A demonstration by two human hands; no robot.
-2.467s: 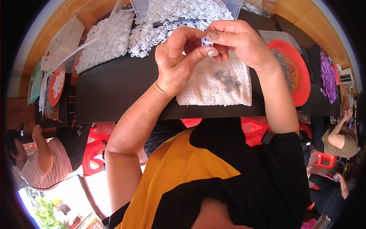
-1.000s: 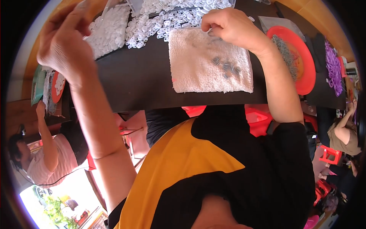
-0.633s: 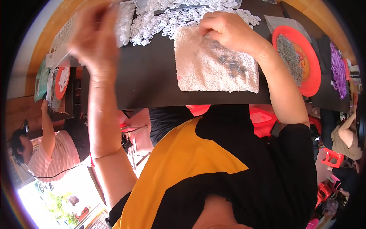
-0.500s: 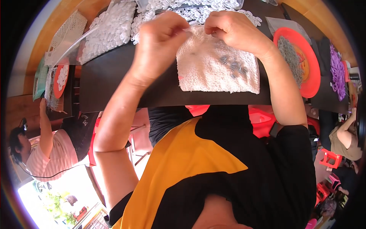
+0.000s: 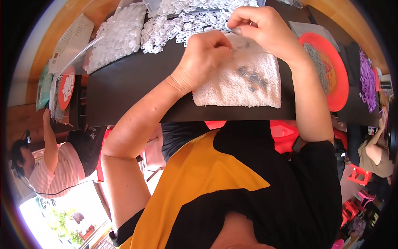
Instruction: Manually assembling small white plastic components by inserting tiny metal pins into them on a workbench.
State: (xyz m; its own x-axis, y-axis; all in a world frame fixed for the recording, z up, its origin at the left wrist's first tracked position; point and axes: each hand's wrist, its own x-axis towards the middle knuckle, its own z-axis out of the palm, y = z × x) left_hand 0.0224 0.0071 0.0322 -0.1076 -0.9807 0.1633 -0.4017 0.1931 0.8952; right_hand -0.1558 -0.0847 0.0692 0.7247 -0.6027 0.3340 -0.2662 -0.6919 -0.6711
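My left hand (image 5: 205,60) is over the upper left part of a pale terry cloth (image 5: 236,93), its thumb and fingers pinched together. What they hold, if anything, is too small and blurred to name. My right hand (image 5: 263,33) is at the cloth's far edge, beside the heap of small white plastic pieces (image 5: 172,31). Its thumb and forefinger close on what looks like one small white plastic piece. Several small dark grey slim parts (image 5: 253,78) lie on the cloth between my forearms.
A bag of white pieces (image 5: 118,39) lies at the far left of the dark table (image 5: 124,95). On the right stands an orange-red plate (image 5: 336,79) with grey stringy parts (image 5: 317,68); purple strips (image 5: 367,83) lie beyond. Other people sit left (image 5: 54,166) and right (image 5: 377,151).
My hands were close together at the cloth's far edge. The left has come nearer and right over the cloth; the right has shifted slightly up and away, toward the white pieces.
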